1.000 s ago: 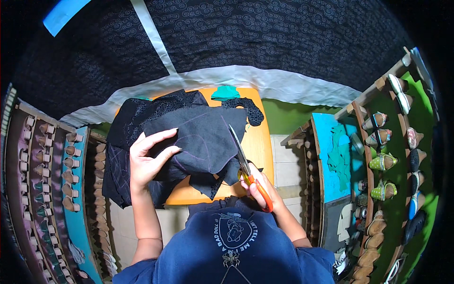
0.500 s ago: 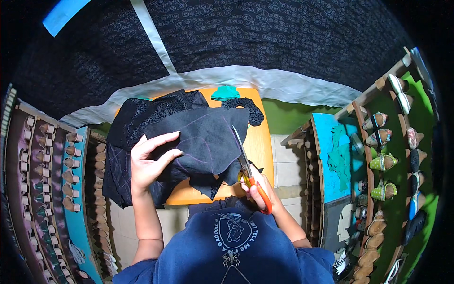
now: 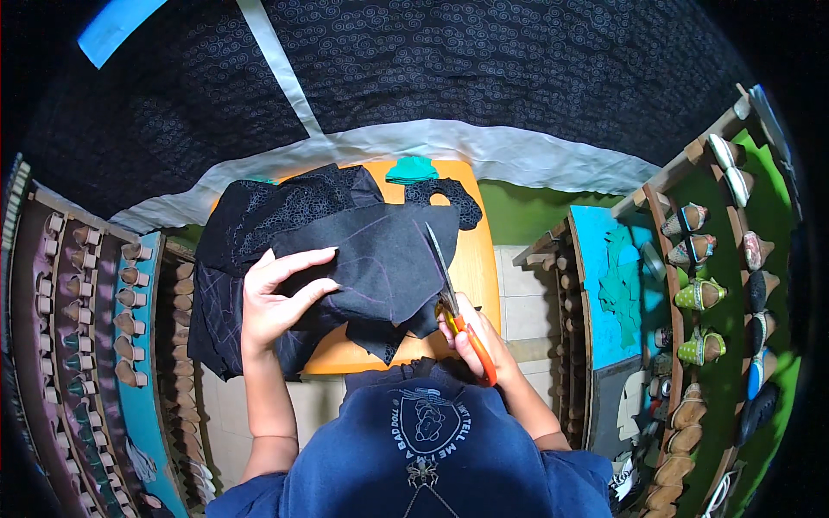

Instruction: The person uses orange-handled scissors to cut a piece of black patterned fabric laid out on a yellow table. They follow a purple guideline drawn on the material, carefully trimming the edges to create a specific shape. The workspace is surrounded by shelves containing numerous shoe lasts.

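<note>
My left hand pinches the left part of a black fabric piece between thumb and fingers. Curved purple lines are drawn on this piece, which is held up over the table. A pair of scissors with orange handles is gripped in my right hand. Its blades point away from me along the fabric's right side, close to a purple line. Whether they are parted there is hard to make out. Under and behind the piece lies a heap of black cloth, some of it with a lacy pattern.
The orange-yellow table bears a green cloth piece and a black patterned scrap at its far side. Racks of shoe forms stand at left. On the right are green scraps on a blue board and hanging shoes.
The fabric piece has shifted slightly right and a little toward me, with my left hand moving along with it. My right hand and the scissors have moved only slightly.
</note>
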Motion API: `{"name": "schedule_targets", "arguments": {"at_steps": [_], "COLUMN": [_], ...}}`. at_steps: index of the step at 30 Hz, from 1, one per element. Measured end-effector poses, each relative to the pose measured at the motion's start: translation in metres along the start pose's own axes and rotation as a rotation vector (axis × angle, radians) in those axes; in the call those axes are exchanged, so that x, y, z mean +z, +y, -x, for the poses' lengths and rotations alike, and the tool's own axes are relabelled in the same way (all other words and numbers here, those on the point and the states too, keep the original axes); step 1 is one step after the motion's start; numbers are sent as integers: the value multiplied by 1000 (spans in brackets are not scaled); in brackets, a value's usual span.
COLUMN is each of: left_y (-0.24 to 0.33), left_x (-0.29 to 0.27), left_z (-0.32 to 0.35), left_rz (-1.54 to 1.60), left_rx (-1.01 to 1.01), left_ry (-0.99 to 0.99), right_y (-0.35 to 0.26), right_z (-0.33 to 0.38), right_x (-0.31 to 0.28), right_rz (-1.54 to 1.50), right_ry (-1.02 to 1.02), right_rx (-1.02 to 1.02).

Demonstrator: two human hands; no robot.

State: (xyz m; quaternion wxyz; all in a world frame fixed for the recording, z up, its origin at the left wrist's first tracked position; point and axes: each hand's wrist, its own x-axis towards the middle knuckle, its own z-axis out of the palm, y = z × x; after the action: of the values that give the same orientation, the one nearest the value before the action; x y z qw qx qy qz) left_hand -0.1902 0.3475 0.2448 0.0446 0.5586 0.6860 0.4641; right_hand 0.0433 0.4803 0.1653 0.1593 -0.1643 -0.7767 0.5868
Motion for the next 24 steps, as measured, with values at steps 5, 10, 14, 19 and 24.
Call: {"name": "schedule_targets", "arguments": {"at_steps": [5, 10, 14, 19, 24], "left_y": [1, 2, 3, 2, 5], "left_x": [0, 1, 0, -1, -4], "left_z": [-1, 0, -2, -1, -1], "left_rz": [29, 35, 44, 12, 2], "left_rx": [9, 5, -4, -7, -2], "left_ry": [30, 39, 39, 14, -94], "right_y": [-2, 3, 4, 2, 1], "right_z": [1, 2, 2, 2, -1], "right_x": [-1, 0, 1, 0, -1], "right_rz": [11, -11, -15, -19, 13], "right_ry": [-10, -4, 0, -12, -46], "right_rx": [3, 3, -3, 1, -14]}}
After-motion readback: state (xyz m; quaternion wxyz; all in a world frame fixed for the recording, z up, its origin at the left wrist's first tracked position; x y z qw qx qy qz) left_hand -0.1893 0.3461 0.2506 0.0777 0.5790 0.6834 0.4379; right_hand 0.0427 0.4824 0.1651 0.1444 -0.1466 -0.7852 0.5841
